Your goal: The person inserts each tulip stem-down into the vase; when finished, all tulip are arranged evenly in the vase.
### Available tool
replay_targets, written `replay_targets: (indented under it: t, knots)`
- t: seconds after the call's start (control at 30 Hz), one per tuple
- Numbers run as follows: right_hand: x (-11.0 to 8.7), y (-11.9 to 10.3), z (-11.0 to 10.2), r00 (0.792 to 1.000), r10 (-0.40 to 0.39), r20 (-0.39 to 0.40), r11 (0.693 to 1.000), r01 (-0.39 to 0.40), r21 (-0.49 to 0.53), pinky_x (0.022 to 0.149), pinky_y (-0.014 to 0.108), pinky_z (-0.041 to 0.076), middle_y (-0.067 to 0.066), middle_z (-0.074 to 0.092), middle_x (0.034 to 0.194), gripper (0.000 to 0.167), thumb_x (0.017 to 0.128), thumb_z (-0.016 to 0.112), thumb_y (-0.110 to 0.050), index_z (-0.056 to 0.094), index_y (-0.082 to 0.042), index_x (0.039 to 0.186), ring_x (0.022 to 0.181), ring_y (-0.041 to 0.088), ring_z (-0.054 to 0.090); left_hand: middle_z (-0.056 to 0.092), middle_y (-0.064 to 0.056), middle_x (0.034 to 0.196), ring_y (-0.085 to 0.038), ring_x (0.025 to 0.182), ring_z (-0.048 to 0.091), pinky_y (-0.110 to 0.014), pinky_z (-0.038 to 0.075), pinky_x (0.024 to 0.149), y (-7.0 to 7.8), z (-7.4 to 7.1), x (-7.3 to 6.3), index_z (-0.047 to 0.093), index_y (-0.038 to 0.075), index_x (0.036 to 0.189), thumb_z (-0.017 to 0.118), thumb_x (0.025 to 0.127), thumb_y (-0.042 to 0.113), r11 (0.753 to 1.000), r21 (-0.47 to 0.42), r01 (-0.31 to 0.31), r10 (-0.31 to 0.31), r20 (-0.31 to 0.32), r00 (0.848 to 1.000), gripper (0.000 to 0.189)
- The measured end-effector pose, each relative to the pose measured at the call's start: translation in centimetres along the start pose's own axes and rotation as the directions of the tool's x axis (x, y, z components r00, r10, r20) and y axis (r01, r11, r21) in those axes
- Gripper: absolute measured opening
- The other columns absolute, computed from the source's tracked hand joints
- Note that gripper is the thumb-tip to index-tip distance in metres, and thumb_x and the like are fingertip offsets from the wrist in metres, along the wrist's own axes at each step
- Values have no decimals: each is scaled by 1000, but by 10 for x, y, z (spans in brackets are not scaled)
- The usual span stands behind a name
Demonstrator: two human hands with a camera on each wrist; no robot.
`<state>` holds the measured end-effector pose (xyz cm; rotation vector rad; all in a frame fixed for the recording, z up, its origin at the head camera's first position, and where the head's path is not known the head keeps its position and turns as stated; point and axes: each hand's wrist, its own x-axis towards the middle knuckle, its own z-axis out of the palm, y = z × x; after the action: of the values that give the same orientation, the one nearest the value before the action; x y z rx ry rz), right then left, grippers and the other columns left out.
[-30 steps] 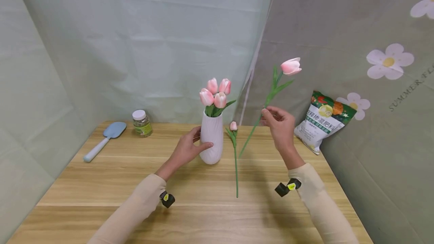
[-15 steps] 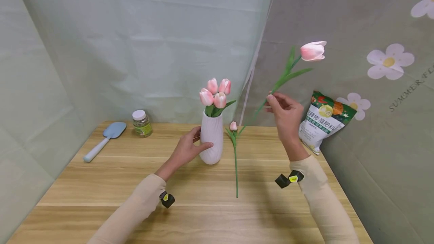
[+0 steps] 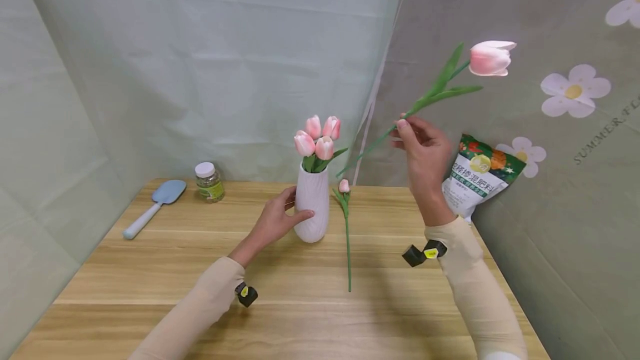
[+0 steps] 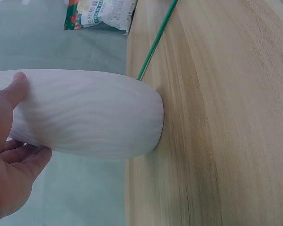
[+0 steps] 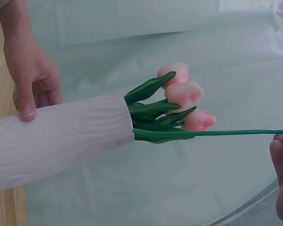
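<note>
Pale green sheeting (image 3: 225, 43) walls the room; below, a wood-grain table (image 3: 280, 315). I read the vase (image 3: 311, 226) as upright on it, the left hand (image 3: 275, 216) curled round its side: a slack grip plus a sideways bump could tip it. Held tulip (image 3: 425, 101) slants in the air, its stem pinched by the right hand (image 3: 427, 151), tail end near the vase mouth; contact, I can't tell. That slant might snag the four standing tulips (image 3: 324, 148). Loose tulip (image 3: 345, 204) lies beside the vase; a trailing sleeve (image 3: 475, 282) could drag it.
</note>
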<state>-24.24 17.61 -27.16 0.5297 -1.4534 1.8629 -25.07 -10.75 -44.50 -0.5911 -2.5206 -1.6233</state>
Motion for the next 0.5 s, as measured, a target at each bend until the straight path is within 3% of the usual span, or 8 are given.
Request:
replay_targets:
  t: [0.13, 0.33, 0.5]
  knots:
    - [2, -3, 7, 1000, -16, -11, 999, 16, 29, 65, 29, 65, 7, 78, 91, 10, 91, 74, 1, 78, 2, 100, 76, 15, 75, 59, -20, 141, -33, 129, 59, -49, 51, 109, -1, 0, 0, 48, 1, 146, 84, 87, 32, 1000, 8, 0, 0, -1, 1000, 76]
    - [4, 0, 15, 999, -42, -1, 998, 42, 44, 64, 31, 65, 6, 78, 90, 18, 91, 74, 2, 73, 15, 104, 75, 15, 75, 59, -18, 141, -31, 129, 60, -45, 51, 109, -1, 0, 1, 49, 2, 146, 83, 87, 32, 1000, 14, -7, 7, 4, 1000, 75]
    - [2, 3, 22, 999, -33, 15, 998, 32, 52, 64, 29, 65, 5, 79, 92, 13, 91, 74, 3, 76, 9, 102, 76, 14, 75, 59, -18, 142, -31, 130, 59, -44, 52, 109, -1, 0, 1, 49, 2, 146, 83, 87, 33, 1000, 18, -6, 6, 3, 1000, 75]
